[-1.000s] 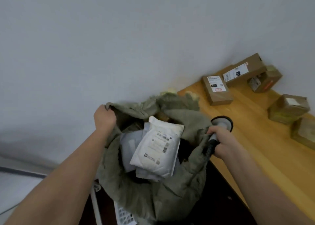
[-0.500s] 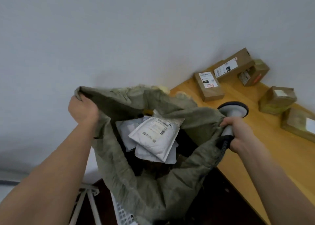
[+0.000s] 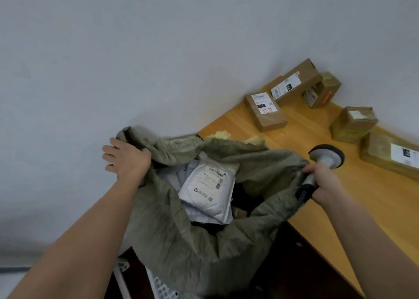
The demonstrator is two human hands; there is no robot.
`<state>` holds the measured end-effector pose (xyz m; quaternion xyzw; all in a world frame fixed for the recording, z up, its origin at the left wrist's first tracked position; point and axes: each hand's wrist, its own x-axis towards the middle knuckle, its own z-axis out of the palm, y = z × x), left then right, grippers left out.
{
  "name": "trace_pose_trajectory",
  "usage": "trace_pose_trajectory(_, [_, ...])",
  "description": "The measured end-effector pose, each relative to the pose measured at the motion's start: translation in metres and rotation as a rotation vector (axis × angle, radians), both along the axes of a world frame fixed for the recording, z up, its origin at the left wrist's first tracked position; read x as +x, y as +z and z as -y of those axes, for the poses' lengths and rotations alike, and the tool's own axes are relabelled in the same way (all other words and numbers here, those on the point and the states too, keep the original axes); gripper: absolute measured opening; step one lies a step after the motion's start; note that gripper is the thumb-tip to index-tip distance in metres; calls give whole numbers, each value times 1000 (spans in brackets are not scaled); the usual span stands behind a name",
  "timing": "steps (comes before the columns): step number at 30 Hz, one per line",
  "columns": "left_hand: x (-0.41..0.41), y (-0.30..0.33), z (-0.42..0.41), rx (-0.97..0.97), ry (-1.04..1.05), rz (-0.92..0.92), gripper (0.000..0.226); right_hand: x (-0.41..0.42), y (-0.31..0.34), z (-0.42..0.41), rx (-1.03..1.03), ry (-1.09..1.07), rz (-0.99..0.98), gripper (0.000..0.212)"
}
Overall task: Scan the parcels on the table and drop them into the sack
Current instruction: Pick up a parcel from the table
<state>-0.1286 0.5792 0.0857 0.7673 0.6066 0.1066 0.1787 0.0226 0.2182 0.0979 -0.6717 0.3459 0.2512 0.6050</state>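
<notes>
While the mouth of the olive-green sack (image 3: pixel 181 242) is held wide, its coarse, crumpled woven cloth is gathered at the far left rim by the left hand (image 3: pixel 127 160), whose grip is closed round a bunched fold. At the opposite rim, the right hand (image 3: pixel 324 183) is wrapped round the grey and black handle of a handheld scanner (image 3: pixel 322 165), and a pinch of the sack's cloth appears to be caught in the same grip; the scanner's round, dark-rimmed head is raised above the tabletop (image 3: pixel 306 140).

Inside the sack, a flat white padded mailer (image 3: pixel 208 192) with a printed barcode label is seen lying uppermost, tilted, over other pale soft envelopes and something dark beneath.

On the smooth, honey-coloured wooden tabletop, five rectangular cardboard parcels are left near the far edge along the plain grey wall. A flat brown box with a white label (image 3: pixel 265 112) is set nearest the far left corner. Behind it, a longer labelled carton (image 3: pixel 294 81) is propped against the wall, touching a small box with an orange strip (image 3: pixel 322 90). Further right, a squat box wrapped in glossy tape (image 3: pixel 351 124) is placed just beside a large flat parcel (image 3: pixel 390 155) that is cut off by the frame edge.

Below the sack, part of a white plastic lattice frame (image 3: pixel 158 287) is visible.
</notes>
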Motion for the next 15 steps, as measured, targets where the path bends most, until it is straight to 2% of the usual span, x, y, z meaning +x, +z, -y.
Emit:
trace_pose_trajectory(2, [4, -21, 17, 306, -300, -154, 76, -3, -4, 2, -46, 34, 3, 23])
trace_pose_trajectory(4, [12, -32, 32, 585, -783, -132, 58, -1, -6, 8, -80, 20, 52, 25])
trace_pose_trajectory(5, [17, -34, 42, 569, -1054, -114, 41, 0, -6, 12, -86, 21, 67, 26])
trace_pose_trajectory(6, [23, -34, 53, 446, -1280, -174, 23, 2, -7, 17, -89, 20, 73, 27])
trace_pose_trajectory(7, [30, -35, 64, 270, -1398, -345, 13, 2, -5, 22, -104, 18, 66, 28])
trace_pose_trajectory(9, [42, -44, 73, 32, -1327, -706, 24, 3, -5, 32, -121, 41, 40, 34])
trace_pose_trajectory(10, [47, -49, 72, -22, -1244, -767, 32, 5, -5, 37, -122, 42, 27, 38])
trace_pose_trajectory(12, [58, -55, 61, 14, -1130, -730, 58, 5, -6, 47, -120, 41, 28, 43])
trace_pose_trajectory(15, [82, -36, 38, 226, -1042, -644, 98, 2, -13, 59, -110, 17, 59, 34])
